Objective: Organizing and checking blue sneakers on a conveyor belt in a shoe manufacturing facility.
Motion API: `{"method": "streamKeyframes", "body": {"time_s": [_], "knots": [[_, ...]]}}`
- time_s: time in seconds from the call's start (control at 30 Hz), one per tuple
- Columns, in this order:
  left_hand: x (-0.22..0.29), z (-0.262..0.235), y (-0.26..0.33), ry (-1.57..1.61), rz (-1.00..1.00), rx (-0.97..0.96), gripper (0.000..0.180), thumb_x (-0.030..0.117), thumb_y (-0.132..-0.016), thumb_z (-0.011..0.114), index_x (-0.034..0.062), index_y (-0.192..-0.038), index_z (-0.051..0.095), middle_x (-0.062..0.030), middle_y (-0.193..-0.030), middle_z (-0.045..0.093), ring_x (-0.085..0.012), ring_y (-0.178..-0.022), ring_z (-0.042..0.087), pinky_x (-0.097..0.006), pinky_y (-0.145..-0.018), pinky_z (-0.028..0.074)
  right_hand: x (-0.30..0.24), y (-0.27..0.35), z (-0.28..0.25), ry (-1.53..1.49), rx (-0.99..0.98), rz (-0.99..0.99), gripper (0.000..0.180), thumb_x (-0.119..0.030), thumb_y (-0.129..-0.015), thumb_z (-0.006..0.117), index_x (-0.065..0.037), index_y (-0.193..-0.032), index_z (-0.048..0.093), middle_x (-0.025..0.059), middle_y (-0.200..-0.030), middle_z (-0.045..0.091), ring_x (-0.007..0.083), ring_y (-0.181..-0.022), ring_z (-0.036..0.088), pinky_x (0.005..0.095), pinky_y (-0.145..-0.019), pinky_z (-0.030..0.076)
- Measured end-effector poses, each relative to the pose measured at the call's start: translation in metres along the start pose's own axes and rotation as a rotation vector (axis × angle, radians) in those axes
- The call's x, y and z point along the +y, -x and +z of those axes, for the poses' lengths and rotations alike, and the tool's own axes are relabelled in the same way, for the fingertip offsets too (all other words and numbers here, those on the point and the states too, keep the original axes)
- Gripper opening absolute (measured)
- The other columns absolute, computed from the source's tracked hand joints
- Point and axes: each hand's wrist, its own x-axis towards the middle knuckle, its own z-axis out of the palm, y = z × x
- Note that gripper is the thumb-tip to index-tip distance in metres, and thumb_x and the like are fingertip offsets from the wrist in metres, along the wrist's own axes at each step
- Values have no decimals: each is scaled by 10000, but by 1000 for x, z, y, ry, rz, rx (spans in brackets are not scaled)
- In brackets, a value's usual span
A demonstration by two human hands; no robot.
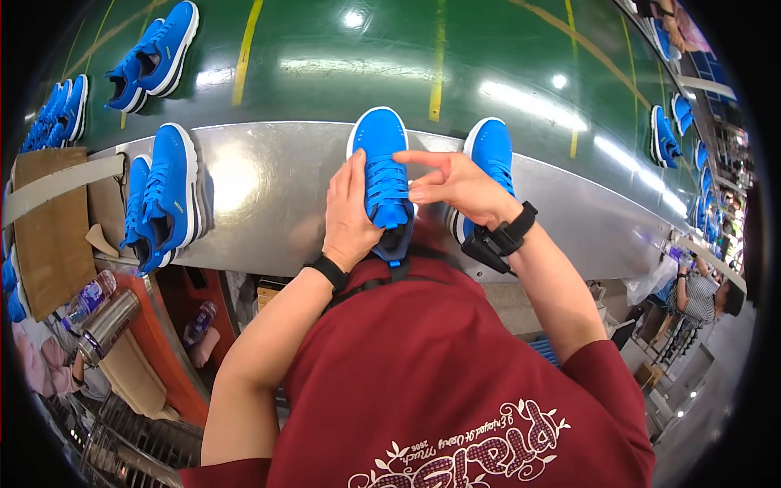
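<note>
A blue sneaker with a white sole lies in front of me, toe pointing away, its blue laces threaded across the tongue. My left hand is closed round the shoe's left side, thumb along the lacing. From the right, my right hand reaches to the laces. Its index fingertip touches near the top row, and the thumb and curled fingers pinch at the lace edge lower down; the exact grip is partly hidden. Just right stands another blue sneaker, partly covered by my right wrist and the black device strapped there.
The shoes rest on a metal ledge along a green conveyor belt. A pair of blue sneakers stands at left; another pair is on the belt. A steel flask and bottles are lower left. A person is far right.
</note>
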Motion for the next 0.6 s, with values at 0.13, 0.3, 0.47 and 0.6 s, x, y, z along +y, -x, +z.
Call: {"method": "streamKeyframes", "body": {"time_s": [0.13,0.3,0.47,0.6], "knots": [[5,1,0,47,-8,40,851,166,-700,728,14,-1413,289,-205,-1362,396,-398,-1242,389,-447,-1037,337,-1,3,-3,23,106,-80,501,-52,-837,655,-42,-1317,507,78,-908,701,109,-824,647,243,-740,489],[3,0,0,81,20,63,801,128,-697,709,17,-1394,329,-202,-1365,398,-395,-1241,395,-443,-1052,328,7,3,9,699,491,-328,377,-109,-882,576,-113,-1258,543,110,-901,708,220,-745,682,305,-675,509],[0,3,0,-47,107,54,818,130,-703,716,4,-1406,317,-209,-1377,383,-382,-1251,395,-431,-1051,340,20,6,43,742,578,-520,328,-96,-882,545,-61,-1208,553,163,-967,679,340,-900,648,380,-754,520],[-1,5,3,15,62,98,838,95,-689,711,-13,-1410,300,-220,-1372,381,-382,-1242,399,-433,-1048,339,25,6,57,848,643,-411,360,-107,-866,598,-57,-1220,556,150,-993,684,304,-898,658,368,-763,518]]}}
